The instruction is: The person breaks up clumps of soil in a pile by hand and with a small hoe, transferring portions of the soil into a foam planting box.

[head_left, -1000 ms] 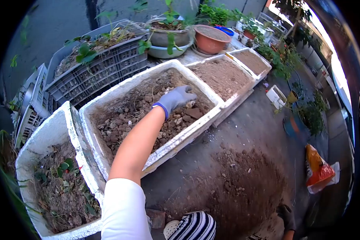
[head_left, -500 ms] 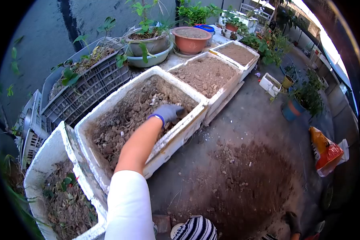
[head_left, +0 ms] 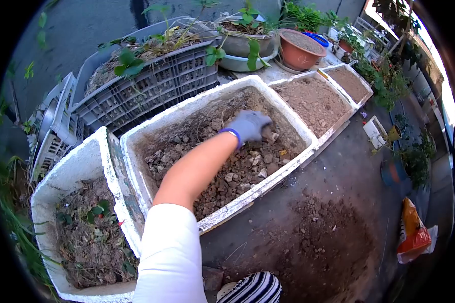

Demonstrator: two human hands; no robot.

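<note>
My left hand (head_left: 248,124), in a grey glove with a purple cuff, is low over the soil in the large white foam planter box (head_left: 159,118). Its fingers bend down toward the lumpy brown soil (head_left: 227,177) at the box's right half. The fingertips are blurred and partly hidden, so whether they hold a clod is unclear. Pale clods and small stones lie around the hand. My right hand is outside the view.
A foam box (head_left: 60,177) with small plants stands at left. Two soil-filled boxes, the nearer one (head_left: 313,101) included, continue to the right. Behind are a grey crate (head_left: 151,86) and a terracotta pot (head_left: 301,53). Loose soil (head_left: 318,237) and an orange-red bag (head_left: 413,232) lie on the floor.
My left hand has shifted toward the back of the box, and its fingers now point down. The view has turned left, and my dark-gloved right hand has left the lower right corner.
</note>
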